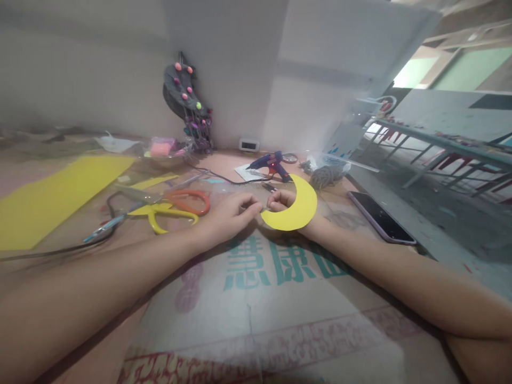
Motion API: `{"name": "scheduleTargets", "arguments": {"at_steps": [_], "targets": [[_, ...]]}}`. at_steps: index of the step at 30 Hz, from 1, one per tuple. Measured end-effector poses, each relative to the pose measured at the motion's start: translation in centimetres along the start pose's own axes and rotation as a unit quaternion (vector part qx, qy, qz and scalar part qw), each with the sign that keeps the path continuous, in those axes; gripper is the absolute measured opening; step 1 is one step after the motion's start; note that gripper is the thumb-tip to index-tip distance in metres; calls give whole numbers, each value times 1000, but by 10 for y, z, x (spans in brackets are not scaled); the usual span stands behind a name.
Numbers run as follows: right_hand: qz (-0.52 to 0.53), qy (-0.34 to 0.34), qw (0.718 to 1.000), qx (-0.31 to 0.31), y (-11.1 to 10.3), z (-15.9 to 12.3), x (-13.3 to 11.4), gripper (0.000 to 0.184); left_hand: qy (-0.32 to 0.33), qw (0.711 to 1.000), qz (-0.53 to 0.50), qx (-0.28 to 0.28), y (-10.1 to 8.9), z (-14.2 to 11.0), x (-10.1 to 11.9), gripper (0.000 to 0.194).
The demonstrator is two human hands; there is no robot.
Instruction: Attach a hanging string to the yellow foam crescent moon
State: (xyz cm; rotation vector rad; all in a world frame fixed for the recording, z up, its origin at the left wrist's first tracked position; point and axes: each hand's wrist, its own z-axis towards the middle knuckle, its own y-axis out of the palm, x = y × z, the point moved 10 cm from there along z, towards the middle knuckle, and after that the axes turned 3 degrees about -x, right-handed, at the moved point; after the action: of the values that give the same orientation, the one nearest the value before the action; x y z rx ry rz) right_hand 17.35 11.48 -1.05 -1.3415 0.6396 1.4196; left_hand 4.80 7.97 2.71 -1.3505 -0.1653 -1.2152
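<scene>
Two bare forearms reach in from the lower left and lower right corners, and the hands meet near the centre of the frame. The left hand (240,210) is partly curled, thumb and fingertips together at the lower tip of a yellow paper crescent (307,205); whether they pinch it is too small to tell. The right hand (282,200) is curled with its fingers bent in, partly behind the crescent, and its exact hold cannot be told. The crescent is just right of centre, its hollow side facing upper left.

Beneath the forearms, a printed sheet (256,330) with large green characters and a red border fills the lower centre. Just above the hands are a blue glue gun (269,161) with a small red light, and a small white-framed device (249,144) by the wall. To the right of the glue gun sits a bundle of grey yarn (328,177), and farther right a dark-screened phone (380,217) lies at a slant.

Left of the hands, orange-handled scissors (202,198) and yellow-handled scissors (154,217) overlap, with a large yellow sheet (60,200) at the left edge. In the upper left centre, a grey crescent ornament (176,90) with coloured balls leans against the wall.
</scene>
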Motion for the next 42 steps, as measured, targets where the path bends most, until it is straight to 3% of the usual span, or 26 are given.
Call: {"name": "scheduleTargets", "arguments": {"at_steps": [8, 12, 14, 18, 22, 29, 36, 42], "targets": [[-54, -20, 998, 25, -5, 1, -2, 33, 3, 1000, -18, 7, -1, -1, 2, 33], [-98, -47, 994, 28, -5, -3, -14, 24, -15, 999, -28, 14, -3, -1, 0, 32], [-130, -76, 988, 44, -8, -6, -29, 17, -30, 999, -27, 34, -9, -1, -2, 31], [-140, -81, 983, 84, -15, -14, -48, 32, -48, 993, -42, 100, -23, -2, -10, 28], [-121, -44, 991, 45, -7, -17, -51, 32, -57, 988, -71, 124, -27, -3, -17, 30], [-111, -57, 991, -42, 14, -22, -55, 26, -33, 994, -16, 108, -26, -4, -1, 26], [-69, 28, 997, -12, 8, -21, -37, 44, 21, 998, 4, 54, -13, -3, 8, 23], [-46, 38, 998, 7, 2, -20, -31, 44, 57, 996, 24, 65, -13, -5, 15, 31]]}}
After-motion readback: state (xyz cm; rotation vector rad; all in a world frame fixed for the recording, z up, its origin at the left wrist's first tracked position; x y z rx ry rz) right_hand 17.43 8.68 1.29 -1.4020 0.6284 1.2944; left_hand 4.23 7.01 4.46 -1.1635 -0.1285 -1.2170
